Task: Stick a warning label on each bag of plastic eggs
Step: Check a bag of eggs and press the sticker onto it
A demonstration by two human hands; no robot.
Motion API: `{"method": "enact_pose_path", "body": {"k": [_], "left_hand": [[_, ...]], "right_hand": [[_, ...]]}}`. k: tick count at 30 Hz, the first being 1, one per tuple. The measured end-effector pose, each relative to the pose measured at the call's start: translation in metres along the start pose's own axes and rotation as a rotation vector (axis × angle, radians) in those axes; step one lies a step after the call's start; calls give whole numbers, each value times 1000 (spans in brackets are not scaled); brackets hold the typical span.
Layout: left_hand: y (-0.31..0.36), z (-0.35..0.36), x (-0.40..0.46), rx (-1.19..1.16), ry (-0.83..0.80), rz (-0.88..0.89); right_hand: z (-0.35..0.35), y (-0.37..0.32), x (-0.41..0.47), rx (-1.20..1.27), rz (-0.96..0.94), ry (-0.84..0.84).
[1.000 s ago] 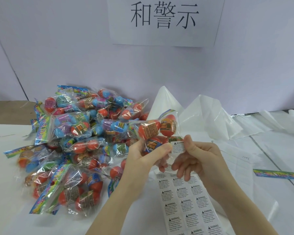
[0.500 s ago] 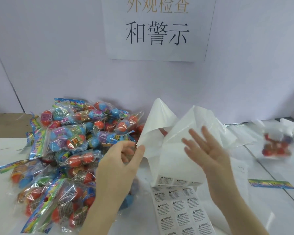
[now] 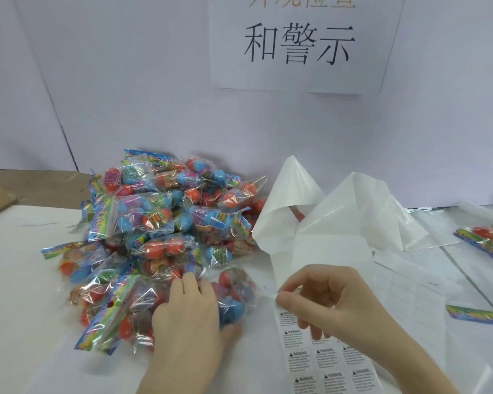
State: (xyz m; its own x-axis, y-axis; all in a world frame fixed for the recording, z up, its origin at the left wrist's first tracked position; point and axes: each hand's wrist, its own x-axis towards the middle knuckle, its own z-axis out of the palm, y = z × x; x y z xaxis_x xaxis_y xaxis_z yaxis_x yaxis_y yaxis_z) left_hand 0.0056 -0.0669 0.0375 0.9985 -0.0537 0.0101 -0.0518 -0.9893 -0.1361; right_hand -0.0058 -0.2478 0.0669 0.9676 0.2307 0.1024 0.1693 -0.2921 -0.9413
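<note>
Head view, left grip: our left hand lies palm down on a bag of plastic eggs at the near edge of the pile, fingers curled over its clear wrap; we judge it is taking up the next bag to be labelled
Right grip: our right hand hovers at the top edge of the label sheet, thumb and forefinger drawn together in a pinch; whether a label is already between them we cannot tell, the spot is too small to read
Label sheet: lies flat just right of the pile, rows of printed warning labels running toward us, close at hand so we can peel and stick with little reach
Pile of bags: heaped to the left on the white table, the landmark for everything else; it seems to be the stock awaiting labels
Spent backing paper: crumpled white sheets stand up right of the pile, behind the label sheet
Bag at far right: well apart from the pile at the table's right edge, likely set aside as done
Loose strip: a colourful header card right of the label sheet, far from the pile
Sign: on the wall above and right of the pile
</note>
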Motion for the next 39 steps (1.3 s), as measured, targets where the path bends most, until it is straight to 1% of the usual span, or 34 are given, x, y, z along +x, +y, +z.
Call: {"method": "enact_pose_path", "body": {"k": [2, 3, 4, 6, 8, 9, 10, 11, 13, 15, 16, 17, 19, 21, 22, 23, 24, 25, 27, 28, 29, 30, 31, 32, 33, 34, 35, 36, 39], "left_hand": [[3, 2, -3, -33, 71, -1], [3, 3, -4, -61, 133, -11], [2, 3, -4, -106, 229, -21], [1, 1, -4, -299, 423, -33], [0, 4, -3, -469, 631, -3], [2, 4, -2, -565, 669, -3], [3, 1, -1, -722, 680, -20], [6, -6, 0, -934, 668, -41], [12, -22, 1, -1398, 594, -47], [16, -35, 4, -1758, 382, 54], [17, -39, 7, -1856, 277, 157], [17, -44, 9, -1892, 202, 281], [16, -51, 15, -1816, 121, 530], [12, -57, 22, -1598, 53, 721], [11, -57, 27, -1438, 45, 782], [10, -55, 32, -1282, 54, 796], [9, -53, 37, -1176, 69, 771], [9, -53, 39, -1146, 78, 731], [14, -52, 42, -1215, 123, 663], [19, -50, 42, -1315, 143, 604], [24, -46, 41, -1465, 136, 516], [29, -42, 40, -1651, 88, 399], [33, -40, 39, -1805, -6, 267], [35, -38, 38, -1896, -121, 175], [37, -36, 37, -1932, -238, 151], [36, -34, 36, -1907, -318, 180], [37, -34, 35, -1864, -350, 198], [37, -34, 33, -1828, -340, 214], [39, -31, 30, -1788, -220, 246]], "right_hand": [[4, 0, -1, -12, 0, -16], [5, 1, -1, -7, 0, -12], [6, 1, -1, 5, 6, 0], [7, 3, 0, 38, 18, 33], [7, 3, 0, 62, 25, 60], [8, 3, 1, 78, 18, 79], [8, 2, 2, 102, 10, 106], [8, 1, 2, 130, 0, 141], [8, 1, 2, 198, -15, 209], [7, -2, 3, 283, -30, 255], [5, -2, 4, 343, -18, 264], [3, -3, 6, 429, 15, 262], [-3, -2, 6, 663, 115, 195], [-13, -3, 4, 840, 157, 67], [-18, -2, 5, 880, 164, 10], [-22, -2, 5, 909, 170, -27], [-26, -2, 5, 943, 174, -47], [-29, -2, 5, 981, 165, -52], [-34, -1, 4, 993, 97, -28], [-35, 1, 4, 963, 65, 5], [-36, 2, 3, 924, 46, 48], [-37, 5, 3, 876, 33, 86], [-36, 6, 4, 811, 18, 105], [-34, 8, 4, 741, 1, 106], [-33, 10, 5, 671, -18, 111], [-31, 11, 5, 605, -38, 125], [-29, 12, 5, 545, -59, 142], [-28, 12, 5, 503, -85, 150], [-25, 11, 4, 385, -121, 197]]}}
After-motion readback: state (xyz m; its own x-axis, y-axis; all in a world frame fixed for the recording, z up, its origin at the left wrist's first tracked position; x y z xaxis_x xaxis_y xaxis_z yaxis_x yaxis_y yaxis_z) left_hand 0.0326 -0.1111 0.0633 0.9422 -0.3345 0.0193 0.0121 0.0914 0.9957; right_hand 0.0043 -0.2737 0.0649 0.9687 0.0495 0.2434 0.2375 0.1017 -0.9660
